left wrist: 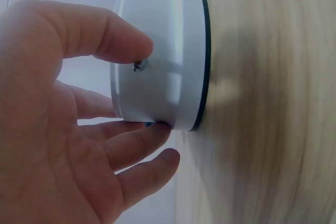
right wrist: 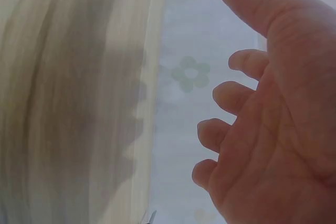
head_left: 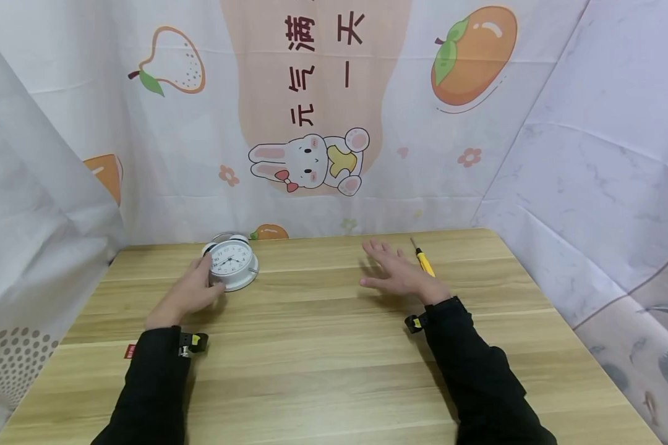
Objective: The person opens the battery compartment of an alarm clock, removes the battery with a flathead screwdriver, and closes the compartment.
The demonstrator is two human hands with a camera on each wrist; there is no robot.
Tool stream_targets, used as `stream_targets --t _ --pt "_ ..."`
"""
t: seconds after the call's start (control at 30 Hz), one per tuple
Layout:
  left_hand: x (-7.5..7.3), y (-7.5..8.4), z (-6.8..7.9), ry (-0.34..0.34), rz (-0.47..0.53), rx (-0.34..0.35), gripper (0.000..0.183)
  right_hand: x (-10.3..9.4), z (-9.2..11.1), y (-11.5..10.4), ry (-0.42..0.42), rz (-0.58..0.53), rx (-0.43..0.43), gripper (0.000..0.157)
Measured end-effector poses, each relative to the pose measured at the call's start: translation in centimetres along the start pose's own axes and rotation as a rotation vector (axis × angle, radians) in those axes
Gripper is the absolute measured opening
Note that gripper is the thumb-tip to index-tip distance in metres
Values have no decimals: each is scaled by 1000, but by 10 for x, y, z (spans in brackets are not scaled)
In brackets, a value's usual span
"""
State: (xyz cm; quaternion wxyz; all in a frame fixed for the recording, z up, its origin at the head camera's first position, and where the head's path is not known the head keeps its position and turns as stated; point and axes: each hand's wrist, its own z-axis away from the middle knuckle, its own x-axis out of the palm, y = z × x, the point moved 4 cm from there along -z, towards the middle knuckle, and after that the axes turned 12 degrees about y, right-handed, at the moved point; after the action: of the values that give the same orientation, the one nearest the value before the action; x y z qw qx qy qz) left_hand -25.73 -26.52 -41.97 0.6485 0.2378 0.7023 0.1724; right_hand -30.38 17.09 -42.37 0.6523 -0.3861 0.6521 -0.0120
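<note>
A white twin-bell alarm clock [head_left: 231,256] is at the far left of the table, dial facing up. My left hand [head_left: 192,290] grips it from its near left side. In the left wrist view, the thumb presses the clock's smooth side [left wrist: 157,77] next to a small metal stub, and the other fingers reach round the far side. My right hand [head_left: 398,272] hovers over the far right of the table, fingers spread and holding nothing. Just beyond it lies a screwdriver [head_left: 425,262] with a yellow and black handle, its lower end hidden behind the hand.
The wooden table [head_left: 300,358] ends at a printed curtain [head_left: 189,142] along the back. More cloth hangs at the left and right sides. A small red tag [head_left: 130,351] sits near the left sleeve.
</note>
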Motion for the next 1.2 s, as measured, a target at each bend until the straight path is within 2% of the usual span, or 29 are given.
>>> stream_targets --t 0.27,0.53,0.77,0.87,1.03,1.2 --pt "11 15 -3 27 -5 95 84 3 0 -4 -27 -19 8 95" --pt "30 34 -8 17 28 153 86 4 1 -5 -16 -29 10 100" --pt "37 44 -10 10 36 150 85 11 -2 -10 -29 10 -49 100" --pt "39 49 -12 12 24 170 85 13 -5 -14 -40 10 -68 98" --pt "46 63 -16 -3 9 208 85 14 -12 -20 -58 -5 -44 96" --pt "54 78 -20 -29 18 213 85 13 -22 -28 -46 -16 -26 93"
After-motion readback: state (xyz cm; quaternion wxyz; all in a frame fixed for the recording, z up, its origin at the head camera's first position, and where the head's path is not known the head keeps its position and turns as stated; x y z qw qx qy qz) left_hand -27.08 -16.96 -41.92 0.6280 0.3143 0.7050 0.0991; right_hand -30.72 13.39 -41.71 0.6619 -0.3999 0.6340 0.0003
